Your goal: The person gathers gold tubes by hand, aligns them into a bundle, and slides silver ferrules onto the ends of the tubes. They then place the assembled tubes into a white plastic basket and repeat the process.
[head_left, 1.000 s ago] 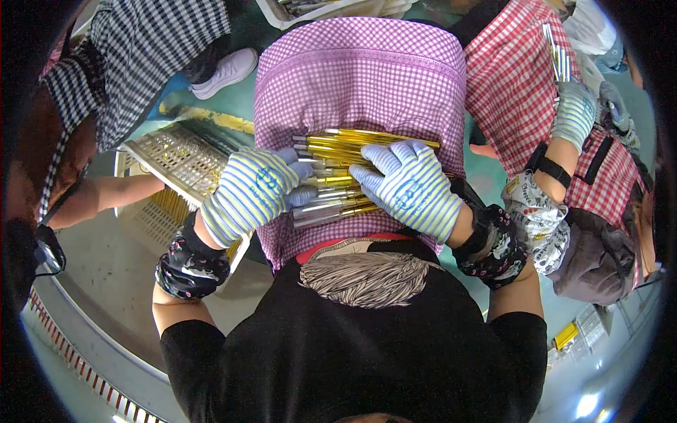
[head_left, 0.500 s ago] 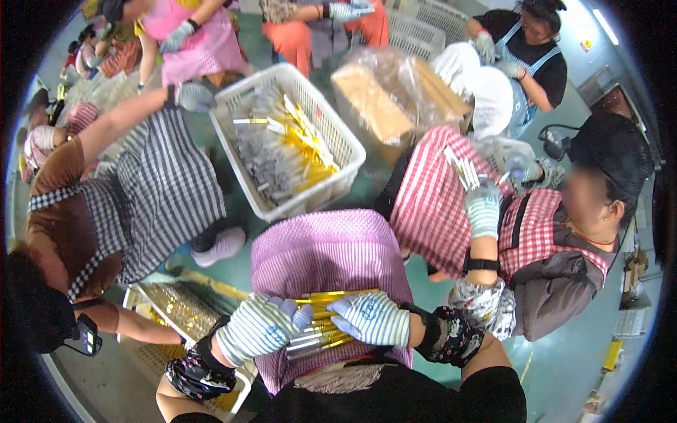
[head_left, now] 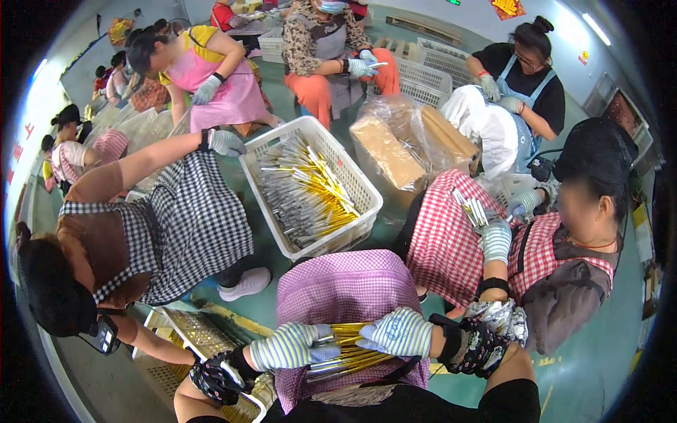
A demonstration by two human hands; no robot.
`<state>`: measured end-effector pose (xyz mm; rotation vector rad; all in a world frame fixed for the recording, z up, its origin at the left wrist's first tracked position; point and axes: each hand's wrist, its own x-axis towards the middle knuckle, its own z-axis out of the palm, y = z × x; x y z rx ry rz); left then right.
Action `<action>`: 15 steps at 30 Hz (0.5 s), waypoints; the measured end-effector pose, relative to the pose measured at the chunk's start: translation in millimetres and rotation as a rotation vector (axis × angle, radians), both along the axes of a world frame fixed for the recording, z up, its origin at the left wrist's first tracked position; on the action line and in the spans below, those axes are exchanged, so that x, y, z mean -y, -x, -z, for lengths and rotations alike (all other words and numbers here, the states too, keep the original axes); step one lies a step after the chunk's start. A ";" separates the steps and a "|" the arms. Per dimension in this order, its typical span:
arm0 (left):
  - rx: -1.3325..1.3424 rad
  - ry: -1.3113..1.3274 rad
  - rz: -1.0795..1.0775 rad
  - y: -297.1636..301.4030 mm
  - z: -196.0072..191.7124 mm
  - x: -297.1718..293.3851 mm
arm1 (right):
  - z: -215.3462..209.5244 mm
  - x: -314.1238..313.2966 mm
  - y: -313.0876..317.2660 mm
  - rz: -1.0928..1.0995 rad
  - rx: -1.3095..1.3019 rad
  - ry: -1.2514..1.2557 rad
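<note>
A bundle of slim gold-and-silver sticks (head_left: 350,334) lies across my lap, on a purple checked apron (head_left: 345,285). My left hand (head_left: 293,346), in a striped glove, is closed at the bundle's left end, with silver ends showing by its fingertips. At the right end my right hand (head_left: 400,333), gloved alike, has its fingers closed on the gold part. More sticks lie loose just below the hands, partly covered by them. What the sticks are exactly cannot be made out.
Ahead stands a white crate (head_left: 310,190) heaped with similar sticks. Behind it is a plastic-wrapped cardboard box (head_left: 395,144). Co-workers sit close on both sides; the one at right holds several sticks (head_left: 474,210). A basket (head_left: 201,331) with gold pieces is at lower left.
The whole view has shifted, so my lap and the crate sit lower and farther right in the picture. Both hands stay at the bundle.
</note>
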<state>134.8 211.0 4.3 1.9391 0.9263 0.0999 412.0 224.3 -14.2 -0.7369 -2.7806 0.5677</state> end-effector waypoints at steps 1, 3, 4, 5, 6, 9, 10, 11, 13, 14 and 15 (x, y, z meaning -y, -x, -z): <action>-0.024 -0.365 0.053 0.7 -4.4 2.3 | -11.2 0.9 2.7 0.036 0.113 0.129; -0.127 -0.673 0.188 4.8 -14.8 -2.6 | -4.1 5.3 5.9 0.063 0.032 0.244; -0.237 -0.983 0.321 5.3 -19.3 -2.7 | 1.5 8.7 5.2 0.086 -0.049 0.354; -0.217 -1.017 0.321 6.7 -16.5 -3.7 | 14.2 10.7 6.5 0.026 -0.152 0.331; -0.216 -1.017 0.320 6.7 -14.3 -4.1 | 21.1 13.2 2.6 0.026 -0.150 0.331; -0.090 -0.330 0.084 8.7 4.2 3.0 | -2.5 8.4 9.3 0.069 0.166 0.247; -0.093 -0.325 0.071 11.3 18.3 7.9 | -5.3 8.6 11.3 0.056 0.166 0.251; 0.201 -0.008 -0.003 11.3 29.0 11.1 | -8.0 10.2 12.3 0.033 0.098 0.136; 0.475 0.266 -0.102 14.3 34.8 16.3 | -5.5 10.4 14.2 -0.004 0.066 0.046; 0.476 0.268 -0.111 13.8 19.5 9.3 | -7.4 6.5 14.3 -0.012 0.066 0.050; 0.196 -0.015 -0.012 13.3 -1.5 0.7 | -14.5 1.6 14.0 0.016 0.146 0.152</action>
